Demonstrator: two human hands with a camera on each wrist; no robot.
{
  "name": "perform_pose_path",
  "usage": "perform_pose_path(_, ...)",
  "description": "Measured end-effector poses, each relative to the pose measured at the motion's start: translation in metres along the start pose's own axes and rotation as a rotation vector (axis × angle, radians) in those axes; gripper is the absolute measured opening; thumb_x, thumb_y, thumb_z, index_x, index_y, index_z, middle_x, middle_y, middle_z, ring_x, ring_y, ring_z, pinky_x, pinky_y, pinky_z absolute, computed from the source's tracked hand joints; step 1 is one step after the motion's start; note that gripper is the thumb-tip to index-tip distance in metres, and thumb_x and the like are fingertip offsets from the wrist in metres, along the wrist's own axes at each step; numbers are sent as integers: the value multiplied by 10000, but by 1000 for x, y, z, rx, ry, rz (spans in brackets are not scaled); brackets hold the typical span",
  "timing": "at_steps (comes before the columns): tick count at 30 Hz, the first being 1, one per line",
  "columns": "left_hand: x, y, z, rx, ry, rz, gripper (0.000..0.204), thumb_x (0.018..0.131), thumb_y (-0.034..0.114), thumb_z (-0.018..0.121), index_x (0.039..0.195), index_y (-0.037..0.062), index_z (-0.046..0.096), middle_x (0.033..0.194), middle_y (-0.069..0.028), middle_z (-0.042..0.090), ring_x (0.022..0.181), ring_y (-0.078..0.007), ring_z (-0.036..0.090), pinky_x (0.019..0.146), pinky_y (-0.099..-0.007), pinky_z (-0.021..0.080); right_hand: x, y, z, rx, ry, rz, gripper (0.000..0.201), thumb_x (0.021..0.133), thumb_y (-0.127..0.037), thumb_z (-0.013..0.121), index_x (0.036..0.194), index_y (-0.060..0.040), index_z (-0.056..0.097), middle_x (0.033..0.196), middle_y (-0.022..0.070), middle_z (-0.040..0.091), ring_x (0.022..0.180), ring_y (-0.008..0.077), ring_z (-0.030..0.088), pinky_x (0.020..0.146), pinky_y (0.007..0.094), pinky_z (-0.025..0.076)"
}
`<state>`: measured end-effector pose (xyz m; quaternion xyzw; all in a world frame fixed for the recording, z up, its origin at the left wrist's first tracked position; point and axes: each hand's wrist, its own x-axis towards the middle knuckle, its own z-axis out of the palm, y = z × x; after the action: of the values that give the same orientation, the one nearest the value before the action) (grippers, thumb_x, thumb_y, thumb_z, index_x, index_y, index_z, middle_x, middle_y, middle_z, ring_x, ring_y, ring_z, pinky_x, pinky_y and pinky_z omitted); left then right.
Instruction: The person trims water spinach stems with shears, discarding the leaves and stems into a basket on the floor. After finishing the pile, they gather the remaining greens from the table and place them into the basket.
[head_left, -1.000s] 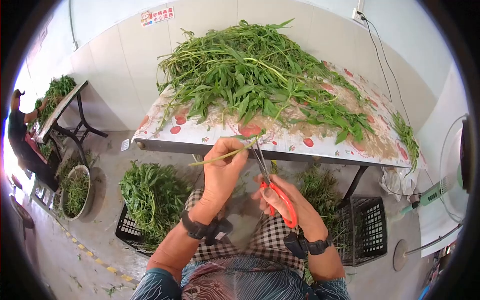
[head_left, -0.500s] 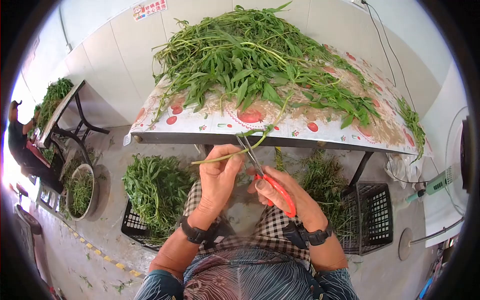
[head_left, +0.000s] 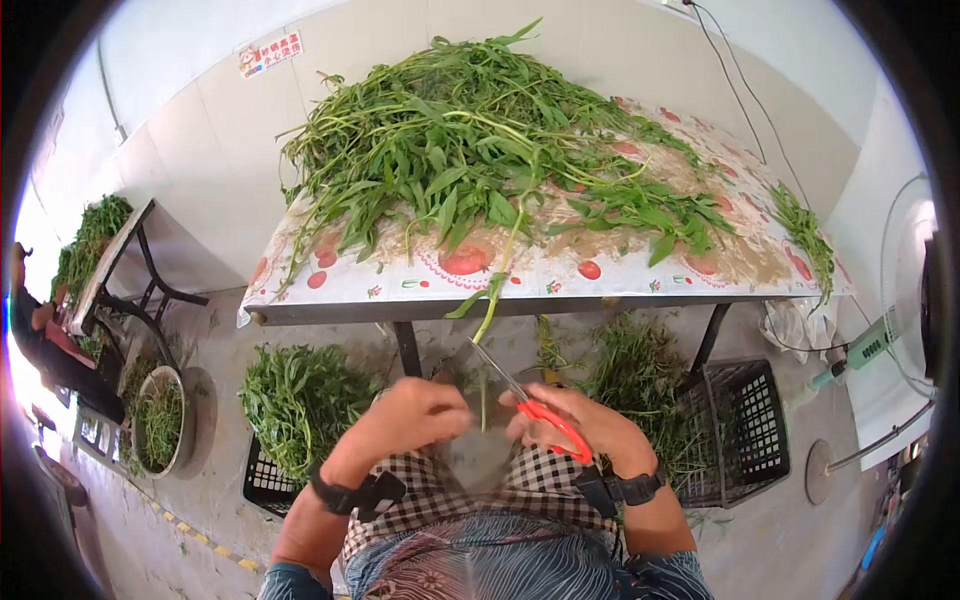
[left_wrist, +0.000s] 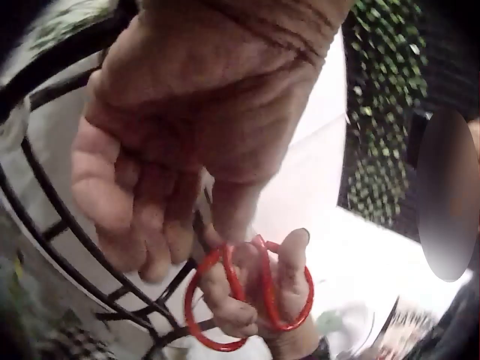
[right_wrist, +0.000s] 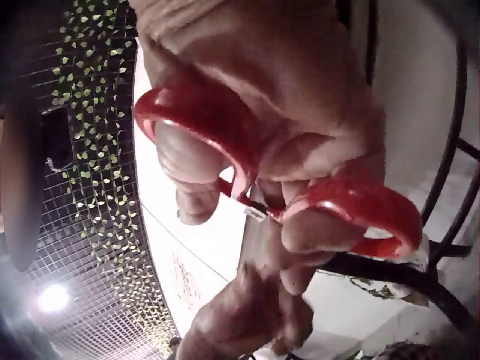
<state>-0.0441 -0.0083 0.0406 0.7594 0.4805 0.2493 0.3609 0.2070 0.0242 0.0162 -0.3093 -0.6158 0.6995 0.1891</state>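
My right hand [head_left: 590, 425] holds red-handled scissors [head_left: 555, 428], with fingers through the loops as the right wrist view shows. Their blades look closed, tips at the lower end of a long green stem [head_left: 510, 245] that hangs over the table's front edge from the leafy heap [head_left: 440, 140]. Left of the scissors is my left hand [head_left: 410, 415], its fingers loosely bent and nothing seen in them. A short piece of stem [head_left: 484, 402] is in the air between the hands, blurred, above my lap.
The table [head_left: 350, 312] has a fruit-patterned cover. Beneath it stand a black crate [head_left: 268, 480] of greens at left and another black crate [head_left: 750, 430] at right. A fan [head_left: 875, 340] is at far right. A person [head_left: 45, 340] stands by another table at far left.
My left hand has let go of the stem and moved left and down. The cut-off lower piece has dropped away. The scissor blades, apart around the stem before, have come together.
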Motion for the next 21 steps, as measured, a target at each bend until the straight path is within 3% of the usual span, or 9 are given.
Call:
perform_pose_path(2,6,36,-13,-220,216,6,174,805,166,610,805,-8,613,691,-143,590,600,-279,568,591,-351,459,-10,0,-5,-57,-41,-77,481,897,-359,554,1238,-30,473,903,42,591,751,95,535,664,239,438)
perform_pose_path(4,34,57,-24,115,445,254,193,794,169,615,913,18,608,775,-130,621,679,-294,592,641,-368,473,-17,4,-7,35,-56,-141,479,905,-365,537,1230,-18,478,912,48,597,763,98,547,680,233,445)
perform_pose_path(7,92,54,-27,384,676,382,281,739,127,631,998,30,581,753,-93,618,710,-248,602,629,-330,476,-37,-5,-17,133,-41,-65,476,908,-357,531,1208,8,480,888,61,606,734,96,548,683,226,451)
perform_pose_path(10,117,44,-28,596,615,247,344,739,115,613,1070,49,541,739,-100,600,720,-267,586,619,-367,463,-69,-35,-45,75,306,-106,396,919,-299,518,1123,40,511,786,66,600,670,91,528,635,221,444)
perform_pose_path(12,125,42,-29,586,609,215,340,740,98,598,1071,57,536,720,-108,590,657,-294,569,591,-401,446,-80,-48,-88,536,365,-269,251,827,-145,593,1014,13,540,723,41,572,609,81,508,556,204,417)
perform_pose_path(14,129,34,-30,543,655,197,338,741,81,589,1074,61,533,727,-112,594,640,-306,566,584,-399,444,-72,-87,-78,-662,1099,-286,247,814,-133,613,1015,-12,535,680,11,544,606,61,507,545,202,408)
perform_pose_path(16,130,26,-29,287,735,256,331,777,22,513,1107,43,518,691,-84,579,556,-221,562,528,-335,445,-57,-99,-110,-925,1226,-401,258,816,-164,587,1043,-58,526,687,111,592,636,211,598,584,333,465)
perform_pose_path(19,122,26,-33,-160,738,266,355,801,-3,456,1153,26,492,702,-57,563,523,-126,534,471,-265,425,-21,-110,-149,-1407,1227,-446,283,801,-147,580,1064,-62,518,770,165,617,739,305,621,635,391,469)
perform_pose_path(21,116,30,-40,-276,707,241,379,812,-4,434,1189,14,471,726,-45,551,511,-75,503,439,-222,403,-6,-122,-154,-1408,1039,-210,285,789,-130,581,1061,-68,527,844,185,622,808,346,605,664,419,465)
